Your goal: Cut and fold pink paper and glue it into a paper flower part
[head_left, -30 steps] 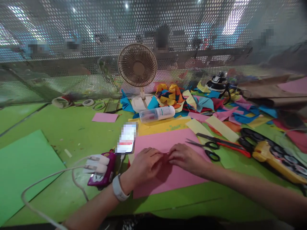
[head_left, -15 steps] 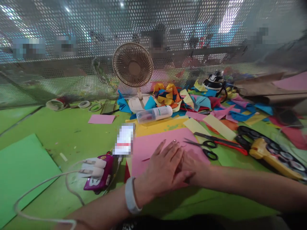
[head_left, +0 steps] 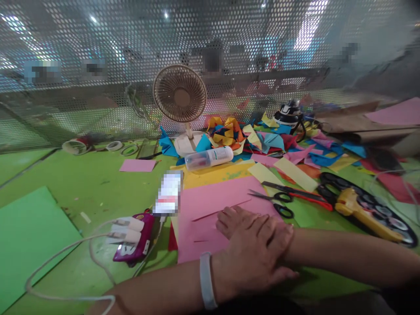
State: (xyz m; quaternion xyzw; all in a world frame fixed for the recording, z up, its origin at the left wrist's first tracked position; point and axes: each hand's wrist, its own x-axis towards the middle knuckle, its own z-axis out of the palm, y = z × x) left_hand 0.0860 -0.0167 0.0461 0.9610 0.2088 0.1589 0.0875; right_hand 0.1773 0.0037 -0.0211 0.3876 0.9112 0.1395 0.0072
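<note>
A large pink paper sheet lies on the green table in front of me, with a folded flap edge running across it. My right hand rests on the sheet's near right part, fingers pressed flat to the paper. My left hand, a white band on its wrist, lies flat on top of my right hand and covers most of it. Neither hand holds anything. A yellow sheet lies under the pink one at its far edge.
Black-handled scissors and red scissors lie right of the sheet, beside a yellow tool. A phone, a purple power bank with white cables, a green sheet, a bottle, a fan and several coloured paper scraps surround it.
My hands were side by side at the middle of the pink sheet. The left hand has slid right and now lies over the right hand, nearer the sheet's right edge.
</note>
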